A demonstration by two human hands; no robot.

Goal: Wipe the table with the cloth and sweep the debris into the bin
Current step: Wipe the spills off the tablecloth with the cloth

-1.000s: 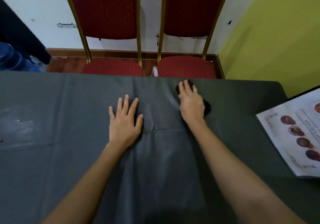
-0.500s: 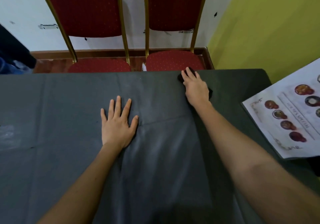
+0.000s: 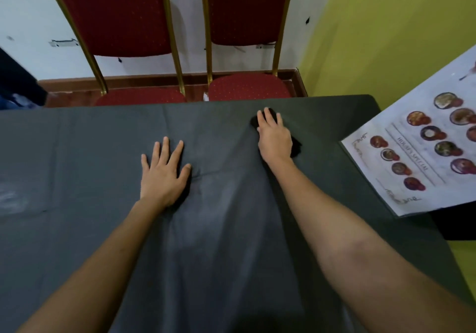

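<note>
A dark grey tablecloth covers the table, creased down the middle. My right hand presses flat on a small black cloth near the table's far edge; only the cloth's edges show around my fingers and palm. My left hand lies flat with spread fingers on the tablecloth, nearer the middle. No bin is in view.
Two red chairs with gold frames stand pushed against the far side of the table. A laminated menu lies on the table's right end. A pale smear marks the tablecloth at the far left. A yellow wall rises at right.
My right hand with the black cloth slid away from me toward the far edge, then came back a little. My left hand stayed flat in place. The view shifted to the right.
</note>
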